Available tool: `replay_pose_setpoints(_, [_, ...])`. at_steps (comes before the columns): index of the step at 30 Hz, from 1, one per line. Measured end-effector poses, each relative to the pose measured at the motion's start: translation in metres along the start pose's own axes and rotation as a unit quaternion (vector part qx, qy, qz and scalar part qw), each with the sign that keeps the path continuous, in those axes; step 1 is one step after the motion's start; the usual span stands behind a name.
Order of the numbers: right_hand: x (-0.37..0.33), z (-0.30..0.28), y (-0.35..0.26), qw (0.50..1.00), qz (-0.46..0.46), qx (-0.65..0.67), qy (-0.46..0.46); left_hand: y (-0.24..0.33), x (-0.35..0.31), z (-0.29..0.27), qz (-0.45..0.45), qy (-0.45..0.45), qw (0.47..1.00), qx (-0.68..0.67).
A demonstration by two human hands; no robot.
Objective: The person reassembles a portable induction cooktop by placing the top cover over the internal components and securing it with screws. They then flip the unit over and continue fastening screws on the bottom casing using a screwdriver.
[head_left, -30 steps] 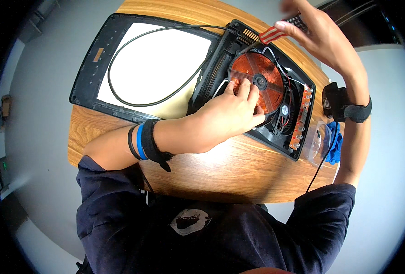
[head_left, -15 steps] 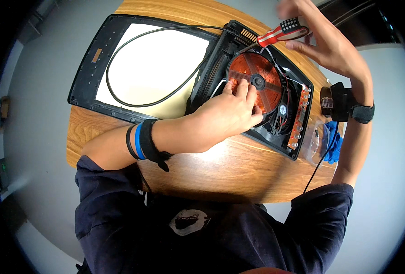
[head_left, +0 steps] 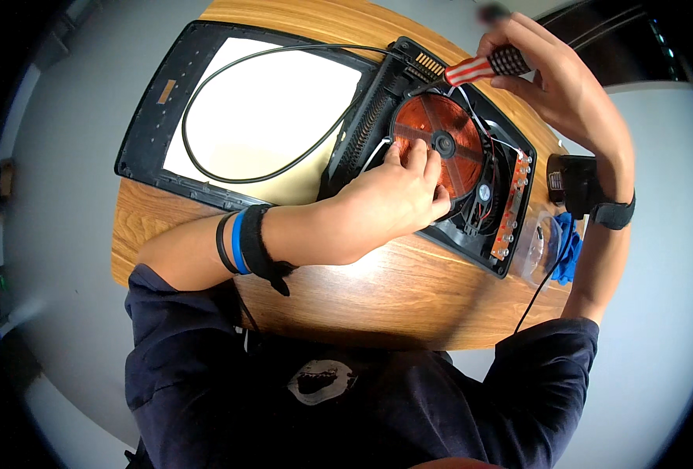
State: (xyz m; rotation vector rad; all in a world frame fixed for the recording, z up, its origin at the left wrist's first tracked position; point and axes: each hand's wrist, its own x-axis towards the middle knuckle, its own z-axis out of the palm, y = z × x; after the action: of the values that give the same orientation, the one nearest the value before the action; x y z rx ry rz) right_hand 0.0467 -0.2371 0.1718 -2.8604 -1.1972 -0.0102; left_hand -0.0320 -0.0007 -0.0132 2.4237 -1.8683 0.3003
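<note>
An induction cooker base (head_left: 510, 270) lies opened up on the wooden table, its round copper coil (head_left: 464, 144) exposed. Curled fingers of my left hand (head_left: 397, 187) grip the coil's near left part. My right hand (head_left: 553, 78) is closed round the red, white and black handle of a screwdriver (head_left: 471, 70). The screwdriver slants down to the left, its tip at the coil's far left edge; whether it sits on a screw is too small to tell. Beside the coil are a fan (head_left: 485, 192), thin wires and an orange circuit board (head_left: 510, 207).
The cooker's black-framed top panel (head_left: 139, 144) lies at the left, with a black power cord (head_left: 186, 148) looped over it. At the right stand a clear plastic container (head_left: 535, 250) and a blue cloth-like item (head_left: 569, 242). A dark cable (head_left: 540, 297) runs down from my right wrist strap.
My right hand has turned round the screwdriver handle and shifted slightly down, its fingers now placed differently. The left hand stays on the coil.
</note>
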Motion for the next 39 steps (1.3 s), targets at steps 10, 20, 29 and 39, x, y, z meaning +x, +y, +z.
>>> replay_pose_setpoints(10, [0.004,-0.018,-0.018,0.999,0.009,-0.024,-0.023,0.000,0.004,-0.006,0.012,-0.017,1.000,0.014])
replay_pose_setpoints(20, [-0.008,0.008,0.029,0.992,0.084,-0.090,-0.014,0.001,0.001,-0.006,0.007,-0.020,0.999,0.028])
replay_pose_setpoints(29, [0.008,-0.015,0.005,0.999,0.023,-0.013,-0.031,-0.005,-0.002,-0.016,-0.001,0.011,1.000,-0.022])
replay_pose_setpoints(39, [0.009,-0.021,-0.017,0.992,0.104,0.034,-0.056,-0.023,0.000,-0.017,-0.013,0.053,0.997,-0.058])
